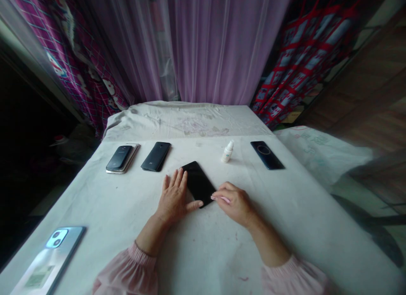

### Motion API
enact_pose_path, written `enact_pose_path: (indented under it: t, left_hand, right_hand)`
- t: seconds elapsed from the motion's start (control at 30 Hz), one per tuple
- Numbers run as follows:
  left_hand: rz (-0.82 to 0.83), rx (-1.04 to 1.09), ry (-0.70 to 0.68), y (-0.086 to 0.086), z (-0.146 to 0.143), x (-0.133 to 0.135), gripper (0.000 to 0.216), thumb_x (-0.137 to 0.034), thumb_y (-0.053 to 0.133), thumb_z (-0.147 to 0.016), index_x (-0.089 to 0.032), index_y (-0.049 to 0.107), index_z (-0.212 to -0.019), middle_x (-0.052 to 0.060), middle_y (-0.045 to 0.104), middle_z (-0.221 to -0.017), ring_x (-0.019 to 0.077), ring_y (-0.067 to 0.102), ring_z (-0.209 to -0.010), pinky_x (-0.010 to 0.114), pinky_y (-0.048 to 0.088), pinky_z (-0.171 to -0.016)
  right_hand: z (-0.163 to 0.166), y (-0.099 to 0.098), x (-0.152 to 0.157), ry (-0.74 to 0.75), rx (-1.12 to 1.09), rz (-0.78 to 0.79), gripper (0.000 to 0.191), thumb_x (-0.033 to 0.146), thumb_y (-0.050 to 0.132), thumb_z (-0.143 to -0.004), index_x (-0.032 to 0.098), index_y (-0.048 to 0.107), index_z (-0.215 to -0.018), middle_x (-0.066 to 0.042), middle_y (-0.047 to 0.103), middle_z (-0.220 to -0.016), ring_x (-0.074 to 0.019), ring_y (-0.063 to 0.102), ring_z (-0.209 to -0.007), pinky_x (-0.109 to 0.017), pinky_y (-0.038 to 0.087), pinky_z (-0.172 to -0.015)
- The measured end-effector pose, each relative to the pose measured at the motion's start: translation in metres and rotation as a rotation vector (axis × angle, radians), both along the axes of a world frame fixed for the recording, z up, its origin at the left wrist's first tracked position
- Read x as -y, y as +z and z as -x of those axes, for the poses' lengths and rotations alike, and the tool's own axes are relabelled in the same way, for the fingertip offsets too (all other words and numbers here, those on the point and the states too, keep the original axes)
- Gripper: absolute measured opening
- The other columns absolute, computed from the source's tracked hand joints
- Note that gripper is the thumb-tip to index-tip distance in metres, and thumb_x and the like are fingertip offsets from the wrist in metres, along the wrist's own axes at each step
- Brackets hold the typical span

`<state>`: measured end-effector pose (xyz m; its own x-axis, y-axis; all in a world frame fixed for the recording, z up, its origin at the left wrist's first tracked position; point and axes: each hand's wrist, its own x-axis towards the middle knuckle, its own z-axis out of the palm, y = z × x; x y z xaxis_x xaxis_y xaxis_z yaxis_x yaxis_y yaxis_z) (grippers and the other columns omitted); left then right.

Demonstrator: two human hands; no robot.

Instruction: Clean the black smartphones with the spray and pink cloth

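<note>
A black phone or small tablet [198, 183] lies flat, dark screen up, on the cloth-covered table. My left hand [174, 195] rests on its left side, fingers stretched out and thumb at the near edge. Pinched in my right hand [236, 204] is a slim pink stick-like tool [224, 199], its tip at the device's right near edge. The fingers partly hide it, so its exact kind is unclear. Beyond the device stands a small white bottle [227, 152] with a nozzle top.
Dark phones lie farther back: a stacked pair [119, 158] and another phone [156, 156] at left, and a phone with a ring mark [267, 155] at right. A silvery phone [47, 261] is at front left. Purple curtains [215, 45] hang behind the white tablecloth [127, 206].
</note>
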<state>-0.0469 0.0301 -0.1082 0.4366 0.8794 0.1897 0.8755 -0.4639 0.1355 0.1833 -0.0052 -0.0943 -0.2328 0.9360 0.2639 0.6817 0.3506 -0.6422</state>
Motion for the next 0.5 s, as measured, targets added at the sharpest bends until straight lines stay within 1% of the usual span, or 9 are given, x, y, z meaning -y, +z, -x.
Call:
enact_pose_path:
  t: [0.17,0.37,0.5]
  left_hand:
    - [0.01,0.024,-0.009,0.0,-0.001,-0.001,0.106,-0.081,0.045,-0.074,-0.005,0.029,-0.146,0.026,0.029,-0.151,0.0373,0.026,-0.14,0.059,0.018,-0.112]
    - [0.005,0.042,-0.005,-0.002,-0.001,-0.001,0.103,-0.08,0.045,-0.075,-0.008,0.028,-0.146,0.024,0.031,-0.151,0.037,0.027,-0.14,0.058,0.018,-0.112]
    - [0.003,0.041,0.002,-0.002,-0.002,-0.001,0.107,-0.083,0.045,-0.071,-0.009,0.028,-0.147,0.024,0.031,-0.151,0.0371,0.027,-0.14,0.058,0.018,-0.112]
  right_hand:
    - [0.008,0.003,-0.009,-0.044,0.065,-0.014,0.023,0.012,0.058,-0.08,0.027,0.074,-0.084,0.001,0.065,-0.086,-0.0107,0.062,-0.07,-0.02,0.044,-0.065]
    - [0.018,0.006,-0.032,-0.085,0.107,0.016,0.022,0.014,0.059,-0.081,0.028,0.075,-0.088,0.001,0.066,-0.089,-0.0109,0.062,-0.071,-0.02,0.044,-0.065]
    - [0.014,0.007,-0.031,-0.074,0.088,0.042,0.022,0.014,0.059,-0.082,0.028,0.075,-0.088,0.001,0.067,-0.088,-0.0111,0.062,-0.072,-0.02,0.044,-0.066]
